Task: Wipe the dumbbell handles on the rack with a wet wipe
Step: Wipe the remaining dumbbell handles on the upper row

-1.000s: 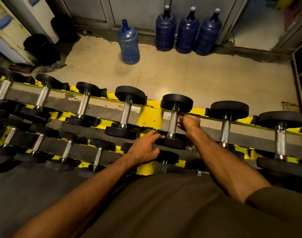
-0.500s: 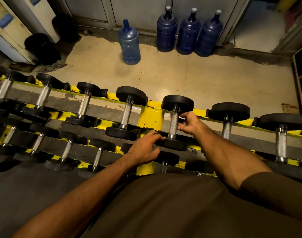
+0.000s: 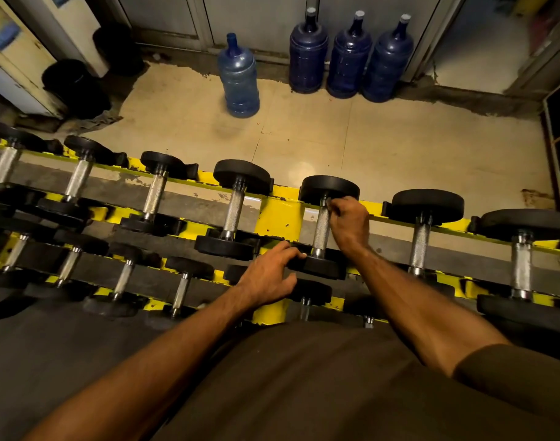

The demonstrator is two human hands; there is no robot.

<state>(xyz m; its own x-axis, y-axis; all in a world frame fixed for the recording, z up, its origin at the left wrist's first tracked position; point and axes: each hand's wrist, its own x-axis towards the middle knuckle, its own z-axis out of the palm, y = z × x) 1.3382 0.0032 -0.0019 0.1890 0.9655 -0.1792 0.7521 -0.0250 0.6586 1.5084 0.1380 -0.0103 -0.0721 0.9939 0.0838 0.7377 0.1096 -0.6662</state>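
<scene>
**Right hand at far end of handle, left steadying the near head**

Top tier of the rack [image 3: 278, 218], just right of the yellow centre plate: that's where the dumbbell [image 3: 317, 265] in play is lying, handle [image 3: 320, 230] running near to far. The right hand [image 3: 348, 221] is working at the far end of the handle, right under the far head. Its fingers [image 3: 336, 206] are curling tight round the knurled steel, clenched on it. As for the wet wipe, can't tell; nothing of it is showing outside the fist.

The left hand [image 3: 267, 276] is reaching in from the near left and resting on the rim of the dumbbell's near head. Its fingers are lying nearly straight on the black rubber, relaxed, not wrapping anything, w/ the thumb spread toward the near side.

Neighbours are sitting apart on either side: one dumbbell to the left [image 3: 234, 211], beyond the yellow plate, and a bigger one to the right [image 3: 420, 237]. Smaller dumbbells are lining the lower tier [image 3: 181, 288], nearer and left.

Beyond the rack, tiled floor [image 3: 399, 148]. A pale blue water jug [image 3: 239, 78] is standing alone on it, and three darker jugs [image 3: 352, 55] are standing side by side at the far wall. Black bins [image 3: 75, 87] are sitting far left.
</scene>
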